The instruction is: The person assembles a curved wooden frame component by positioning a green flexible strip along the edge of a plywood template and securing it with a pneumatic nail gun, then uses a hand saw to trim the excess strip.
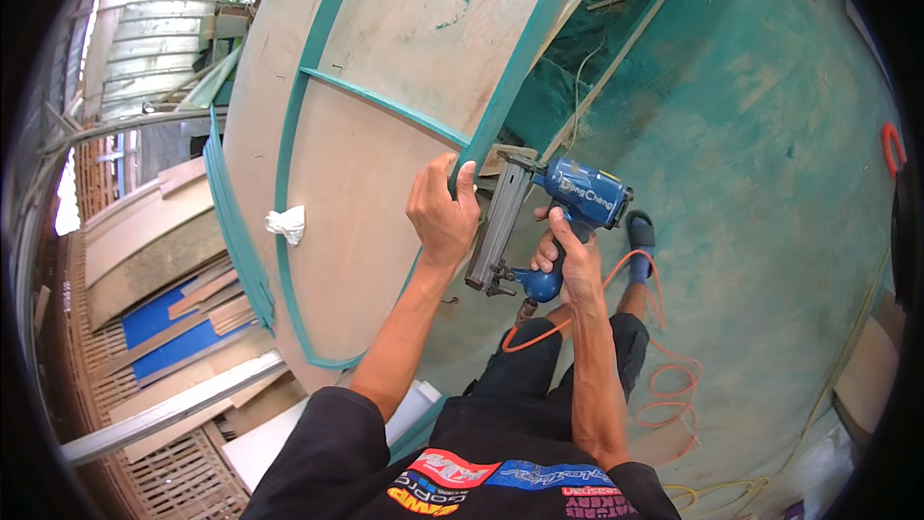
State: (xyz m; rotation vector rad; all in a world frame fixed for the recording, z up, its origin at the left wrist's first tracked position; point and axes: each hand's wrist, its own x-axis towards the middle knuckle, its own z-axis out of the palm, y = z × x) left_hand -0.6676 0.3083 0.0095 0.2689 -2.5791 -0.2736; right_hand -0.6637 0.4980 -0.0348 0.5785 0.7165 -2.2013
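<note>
My right hand [575, 255] is wrapped round the handle of a blue air nail gun [580, 189]. Its long grey magazine [499, 231] slants between my hands, and the nose rests close to the teal strip. An orange air hose [535, 338] runs from the fitting at the handle's base. My left hand [443, 214] pinches a teal edging strip [515, 67], thumb on one side and fingers bent on the other. That strip borders a large pale wooden panel [366, 202] with a curved teal outline. A short teal crosspiece [385, 103] meets the strip just beyond my left hand.
A crumpled white cloth or bag [286, 223] lies on the panel's left border. Teal strips [236, 231] lean at the left, beside stacked boards [154, 250] and a blue sheet [159, 327]. Hose coils [674, 395] lie on the green-stained floor [760, 231], right of my sandalled foot.
</note>
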